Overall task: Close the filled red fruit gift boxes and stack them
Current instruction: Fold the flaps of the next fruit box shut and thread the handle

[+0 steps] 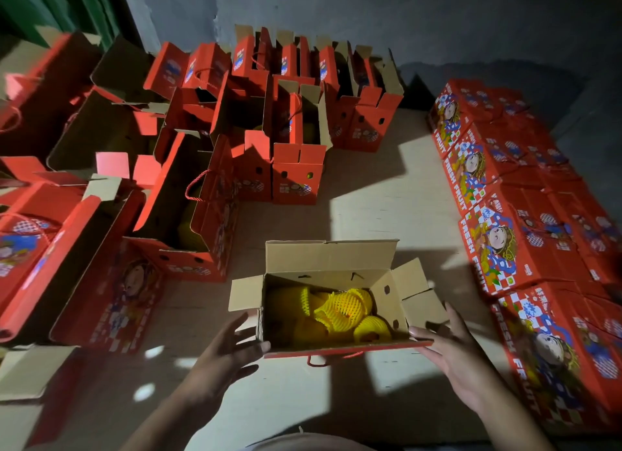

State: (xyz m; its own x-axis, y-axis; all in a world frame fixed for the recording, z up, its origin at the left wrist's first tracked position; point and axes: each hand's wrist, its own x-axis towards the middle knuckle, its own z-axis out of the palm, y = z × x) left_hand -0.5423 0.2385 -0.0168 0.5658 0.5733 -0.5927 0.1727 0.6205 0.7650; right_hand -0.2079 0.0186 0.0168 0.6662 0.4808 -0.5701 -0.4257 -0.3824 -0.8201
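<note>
Both hands, left hand (232,346) and right hand (451,349), fingers spread loose, flank the open box (336,344), seemingly about to fold its flaps shut.

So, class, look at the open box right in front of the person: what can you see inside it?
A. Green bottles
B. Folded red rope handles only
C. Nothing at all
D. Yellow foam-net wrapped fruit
D: the open box, flaps up, shows several round pieces in yellow foam netting, with the left hand and right hand at its near corners.
</note>
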